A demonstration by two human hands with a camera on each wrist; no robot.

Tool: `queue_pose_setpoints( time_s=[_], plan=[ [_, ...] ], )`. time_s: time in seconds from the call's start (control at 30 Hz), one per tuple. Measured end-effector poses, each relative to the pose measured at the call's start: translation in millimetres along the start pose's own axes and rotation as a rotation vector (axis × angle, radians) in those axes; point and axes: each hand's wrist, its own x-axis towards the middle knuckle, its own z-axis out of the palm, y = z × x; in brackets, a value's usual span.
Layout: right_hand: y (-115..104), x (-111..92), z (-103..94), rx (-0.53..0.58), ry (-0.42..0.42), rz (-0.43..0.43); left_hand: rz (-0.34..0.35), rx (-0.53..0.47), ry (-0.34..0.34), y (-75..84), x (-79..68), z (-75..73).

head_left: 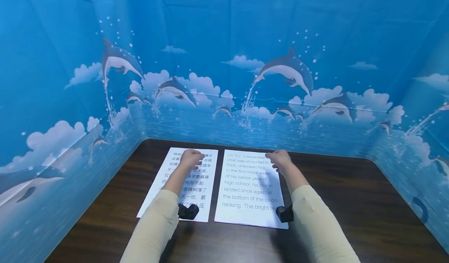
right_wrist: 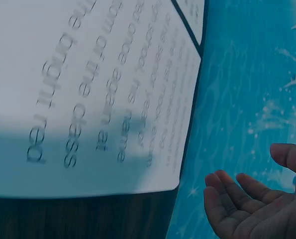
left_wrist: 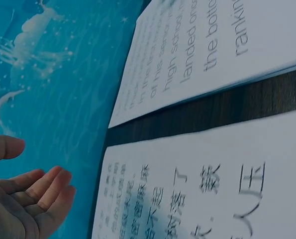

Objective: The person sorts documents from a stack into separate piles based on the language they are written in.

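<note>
Paper sheets (head_left: 250, 189) — smooth, matt; tabletop (head_left: 365, 200) — wood-grained, faintly glossy.

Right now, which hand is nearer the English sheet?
Right: in the head view, the right hand overlaps the far right corner of the English sheet; the left hand overlaps the Chinese sheet to its left.

In the head view, the left hand (head_left: 191, 159) and left forearm (head_left: 176, 180) hide many characters on the left page (head_left: 201, 187). The right hand (head_left: 280, 160) covers the end of the top line on the right page (head_left: 249, 189), and a black wrist camera (head_left: 285, 214) blocks its last word. Both sleeves (head_left: 154, 226) and the counter (head_left: 350, 204) run off the bottom edge. Each wrist view crops its own hand and both pages, the farthest lines too small to read.
</note>
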Motion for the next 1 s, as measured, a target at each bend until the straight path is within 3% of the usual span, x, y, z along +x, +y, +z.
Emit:
queue_pose_setpoints(
  time_s=[0.1, 0.2, 0.33, 0.43, 0.67, 0.83, 1.0],
  plan=[
    [21.8, 24.7, -2.9, -0.015, 0.05, 0.026, 0.008, 0.0, -0.016, 0.0, 0.8, 10.7],
    [59.7, 69.3, -1.8, -0.034, 0.082, 0.025, 0.005, 0.015, -0.032, -1.2, 0.4, 21.0],
    [85.4, 78.7, -1.9, -0.016, 0.092, 0.046, -0.012, 0.026, -0.046, -5.4, -0.5, 33.3],
    [88.7, 63.3, -0.3, 0.01, 0.094, 0.082, -0.021, 0.012, -0.048, -10.5, 1.8, 40.8],
    [114.8, 73.8, 14.2, 0.041, 0.119, 0.129, -0.051, 0.011, -0.07, -22.6, 8.4, 56.4],
    [121.2, 67.6, 21.6, 0.073, 0.131, 0.153, -0.098, -0.04, -0.089, -25.2, 2.9, 63.0],
    [118.9, 57.8, 22.8, 0.125, 0.143, 0.149, -0.09, -0.066, -0.109, -26.6, -1.4, 67.1]
  ],
)
